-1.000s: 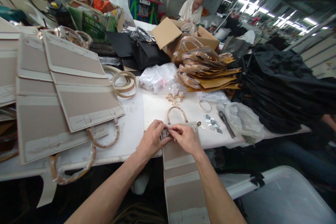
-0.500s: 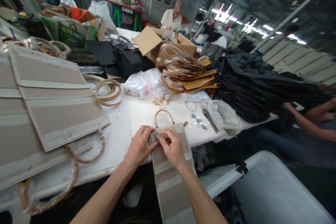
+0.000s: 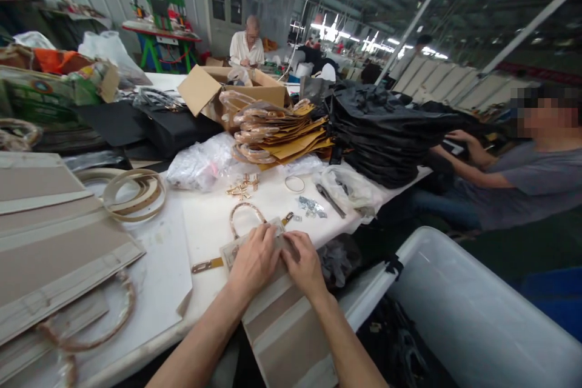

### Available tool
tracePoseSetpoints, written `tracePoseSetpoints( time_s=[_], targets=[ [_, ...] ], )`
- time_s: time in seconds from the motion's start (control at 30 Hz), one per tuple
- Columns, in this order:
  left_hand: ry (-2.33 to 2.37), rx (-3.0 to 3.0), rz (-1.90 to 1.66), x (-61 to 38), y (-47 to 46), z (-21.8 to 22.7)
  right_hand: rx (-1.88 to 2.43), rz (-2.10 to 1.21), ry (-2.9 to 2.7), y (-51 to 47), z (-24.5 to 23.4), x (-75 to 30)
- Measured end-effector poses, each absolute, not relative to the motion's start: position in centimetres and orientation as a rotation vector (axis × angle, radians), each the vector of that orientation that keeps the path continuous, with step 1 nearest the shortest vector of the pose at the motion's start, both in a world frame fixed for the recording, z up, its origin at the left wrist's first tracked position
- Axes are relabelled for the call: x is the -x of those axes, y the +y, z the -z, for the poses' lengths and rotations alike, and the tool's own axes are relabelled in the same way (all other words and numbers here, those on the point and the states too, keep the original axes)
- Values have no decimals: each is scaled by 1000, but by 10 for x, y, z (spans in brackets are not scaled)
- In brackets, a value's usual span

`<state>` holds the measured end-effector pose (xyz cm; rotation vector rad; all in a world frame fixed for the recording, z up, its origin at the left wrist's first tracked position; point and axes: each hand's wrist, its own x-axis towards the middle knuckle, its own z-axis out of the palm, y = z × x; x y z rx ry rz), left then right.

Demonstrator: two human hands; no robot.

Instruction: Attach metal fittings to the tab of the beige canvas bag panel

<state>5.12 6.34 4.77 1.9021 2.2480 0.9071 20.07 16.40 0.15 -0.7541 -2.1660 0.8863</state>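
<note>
A beige bag panel (image 3: 282,327) with cream bands hangs over the near edge of the white table (image 3: 209,224). My left hand (image 3: 253,260) and my right hand (image 3: 302,264) press side by side on its top end, fingers bent over the cream strip. A wrapped round handle (image 3: 243,215) sticks out beyond my fingers. A small tan strap tab (image 3: 207,265) pokes out to the left of my left hand, another (image 3: 288,217) to the right. What sits under my fingers is hidden.
Stacked beige panels (image 3: 50,236) lie at left, coiled strapping (image 3: 134,194) behind them. Gold fittings (image 3: 243,187), a ring (image 3: 294,183), plastic bags (image 3: 202,160), wrapped handles on card (image 3: 277,133) and black bags (image 3: 386,127) fill the back. A seated person (image 3: 522,176) is right, a white bin (image 3: 473,315) below.
The view swung right and up. The panel now lies turned at an angle, and both hands went from pinching a fitting at its top edge to pressing flat on it.
</note>
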Motion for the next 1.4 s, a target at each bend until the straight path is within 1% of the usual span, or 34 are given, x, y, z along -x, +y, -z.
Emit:
tracePoseSetpoints(
  time_s=[0.13, 0.23, 0.3, 0.47, 0.57, 0.67, 0.77, 0.93, 1.0, 1.2, 1.4],
  targets=[
    [2450, -1782, -702, -56, 93, -45, 771, -802, -2173, 149, 4, -197],
    [2489, -1780, -698, -50, 97, -41, 786, -708, -2156, 140, 8, -196],
    [2482, -1779, -721, -45, 96, -37, 782, -705, -2146, 139, 8, -197],
    [2479, -1841, -759, -41, 97, -30, 794, -939, -2019, 174, 0, -210],
    [2542, -1874, -686, -46, 97, -32, 945, -995, -1851, 210, -2, -221],
    [2606, -1864, -582, -52, 97, -36, 1021, -1030, -1820, 246, -2, -223],
    [2621, -1864, -546, -55, 97, -36, 957, -1035, -1956, 276, -4, -214],
    [2645, -1872, -545, -57, 96, -34, 884, -807, -2384, 314, -15, -192],
    [2641, -1887, -547, -58, 95, -34, 906, -777, -2515, 327, -20, -184],
    [2641, -1889, -556, -59, 96, -35, 738, -844, -2721, 357, -29, -177],
    [2617, -1894, -631, -57, 96, -30, 664, -973, -2702, 369, -30, -181]
  ],
)
